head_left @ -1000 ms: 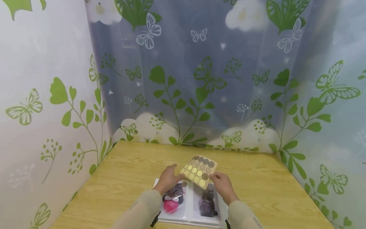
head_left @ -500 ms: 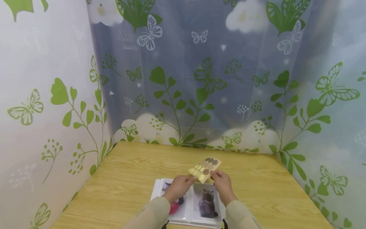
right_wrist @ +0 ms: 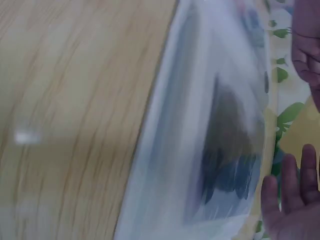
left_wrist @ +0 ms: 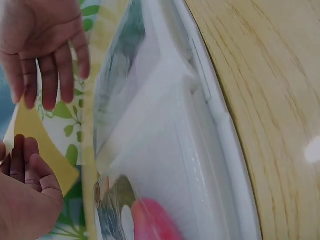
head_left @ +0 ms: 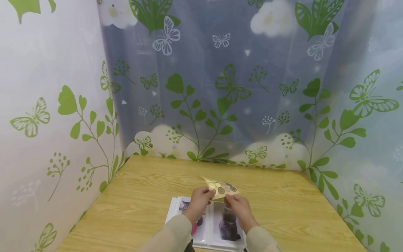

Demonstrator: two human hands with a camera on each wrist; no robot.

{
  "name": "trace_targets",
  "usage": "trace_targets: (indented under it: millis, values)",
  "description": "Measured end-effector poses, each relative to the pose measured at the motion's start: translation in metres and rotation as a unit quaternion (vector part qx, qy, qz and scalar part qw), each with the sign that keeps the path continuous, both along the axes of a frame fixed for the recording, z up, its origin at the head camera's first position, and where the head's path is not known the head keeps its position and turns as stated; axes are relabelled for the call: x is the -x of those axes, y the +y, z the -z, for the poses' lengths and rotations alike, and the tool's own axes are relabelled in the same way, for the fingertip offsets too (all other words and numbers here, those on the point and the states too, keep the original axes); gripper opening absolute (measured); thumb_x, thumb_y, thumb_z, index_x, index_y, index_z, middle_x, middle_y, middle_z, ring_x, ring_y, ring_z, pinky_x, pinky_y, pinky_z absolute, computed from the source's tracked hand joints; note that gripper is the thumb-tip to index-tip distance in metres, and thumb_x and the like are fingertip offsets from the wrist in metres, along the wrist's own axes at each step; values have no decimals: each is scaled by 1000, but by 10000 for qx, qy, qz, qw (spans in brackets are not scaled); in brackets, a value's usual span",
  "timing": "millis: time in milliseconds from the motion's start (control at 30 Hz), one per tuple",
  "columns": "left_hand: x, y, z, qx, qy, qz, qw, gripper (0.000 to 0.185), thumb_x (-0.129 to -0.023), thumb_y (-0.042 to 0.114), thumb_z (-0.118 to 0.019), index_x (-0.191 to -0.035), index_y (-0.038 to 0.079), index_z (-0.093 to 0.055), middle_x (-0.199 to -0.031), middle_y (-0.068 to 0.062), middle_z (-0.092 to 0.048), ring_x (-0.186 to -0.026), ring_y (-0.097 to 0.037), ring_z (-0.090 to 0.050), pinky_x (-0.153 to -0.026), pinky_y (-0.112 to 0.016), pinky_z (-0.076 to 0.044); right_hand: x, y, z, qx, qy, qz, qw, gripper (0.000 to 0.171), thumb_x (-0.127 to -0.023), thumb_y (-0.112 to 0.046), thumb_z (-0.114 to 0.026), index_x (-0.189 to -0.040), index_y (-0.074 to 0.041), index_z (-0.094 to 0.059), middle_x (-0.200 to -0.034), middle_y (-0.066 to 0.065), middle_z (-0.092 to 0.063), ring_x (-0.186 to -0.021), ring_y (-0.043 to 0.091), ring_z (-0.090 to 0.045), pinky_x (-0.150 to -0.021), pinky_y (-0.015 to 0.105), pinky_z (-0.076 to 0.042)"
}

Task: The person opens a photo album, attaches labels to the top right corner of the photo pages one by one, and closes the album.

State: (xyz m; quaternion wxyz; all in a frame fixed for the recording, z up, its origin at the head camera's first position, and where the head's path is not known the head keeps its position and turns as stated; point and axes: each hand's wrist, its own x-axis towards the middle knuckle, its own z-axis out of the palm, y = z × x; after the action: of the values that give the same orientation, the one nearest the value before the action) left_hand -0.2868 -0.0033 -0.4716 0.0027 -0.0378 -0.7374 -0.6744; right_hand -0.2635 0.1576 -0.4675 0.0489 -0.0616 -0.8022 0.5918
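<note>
Your head camera looks forward and down from high up, far enough to see the whole counter [head_left: 283, 206]. Your two wrist cameras sit very close, low over the open photo album [left_wrist: 200, 150]. All three views share that album and the counter.

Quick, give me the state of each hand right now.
Left hand: pinching the left edge of the sticker sheet, held above the open photo album.
Right hand: pinching the same sheet's right edge.
</note>
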Motion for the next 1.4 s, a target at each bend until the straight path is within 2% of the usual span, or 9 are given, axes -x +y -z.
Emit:
trace_targets:
  millis: [100, 200, 333, 400, 467, 767, 900, 1167, 1400]
  values:
    - [0, 0, 2, -125, -92, -89, 9998, 20, -94, 19, -67, -84, 2, -65, -78, -2, -59, -79, -28, -60, -68, -35, -51, -3, 3, 1, -1284, 455, 421, 9898, 31, -97, -27, -60, -91, 0, -73, -79, 7, -68, -74, 22, -63, -70, 40, -52]
    - [0, 0, 4, -136, -137, -145, 9997, 19, -94, 19, -66, -84, 2, -66, -74, -1, -57, -73, -22, -56, -59, -30, -48, -3, 4, 1, -2770, 1259, 586, 9508, 23, -95, -27, -64, -94, -7, -75, -85, 4, -69, -77, 24, -64, -70, 42, -52]
    - [-4, -1, 3, -73, -142, -223, 9996, 19, -93, 18, -67, -87, 1, -68, -72, 0, -56, -69, -18, -53, -47, -25, -41, 0, -3, 3, -3885, 2388, 372, 8892, 21, -92, -23, -70, -106, -8, -75, -102, 9, -70, -95, 31, -66, -80, 51, -52]
    - [-5, 0, 3, -85, -196, -206, 9996, 19, -93, 19, -67, -87, 1, -68, -71, 1, -55, -68, -16, -52, -44, -23, -38, 2, -7, 6, -4140, 2677, 378, 8692, 19, -90, -24, -72, -104, -11, -76, -100, 6, -71, -93, 30, -66, -78, 51, -51]
    - [-5, 1, 3, -151, -257, -150, 9994, 19, -93, 19, -68, -86, 1, -69, -69, 2, -53, -66, -14, -50, -43, -22, -35, 2, -11, 7, -4265, 2778, 409, 8598, 18, -89, -27, -73, -102, -15, -77, -98, 4, -71, -90, 28, -66, -74, 51, -50]
    - [-7, 1, 7, -184, -502, 43, 9986, 20, -95, 23, -66, -91, 4, -70, -75, 3, -55, -69, -15, -54, -48, -24, -33, 1, -18, 10, -4155, 2246, 188, 8812, 20, -89, -31, -73, -102, -17, -79, -91, 1, -73, -81, 26, -65, -72, 48, -48]
    - [-7, 0, 7, -165, -406, 118, 9990, 20, -94, 21, -67, -94, 2, -71, -78, 4, -58, -69, -15, -55, -53, -24, -36, 2, -18, 10, -4086, 2070, 175, 8888, 18, -89, -29, -73, -100, -17, -79, -90, -2, -74, -81, 25, -66, -74, 48, -47]
    - [-9, 1, 6, -23, -317, 141, 9994, 20, -93, 19, -66, -95, 0, -72, -76, 3, -56, -66, -13, -51, -50, -22, -34, -2, -16, 7, -3688, 1889, 121, 9100, 15, -90, -26, -71, -97, -16, -79, -83, -2, -75, -80, 23, -69, -74, 48, -46]
    - [-8, -3, 6, -79, -303, 240, 9992, 19, -93, 19, -67, -89, 1, -70, -72, 2, -54, -68, -15, -51, -60, -26, -40, -1, -19, 5, -3360, 1609, 61, 9280, 16, -92, -22, -66, -98, -14, -78, -72, -8, -69, -72, 17, -64, -78, 50, -46]
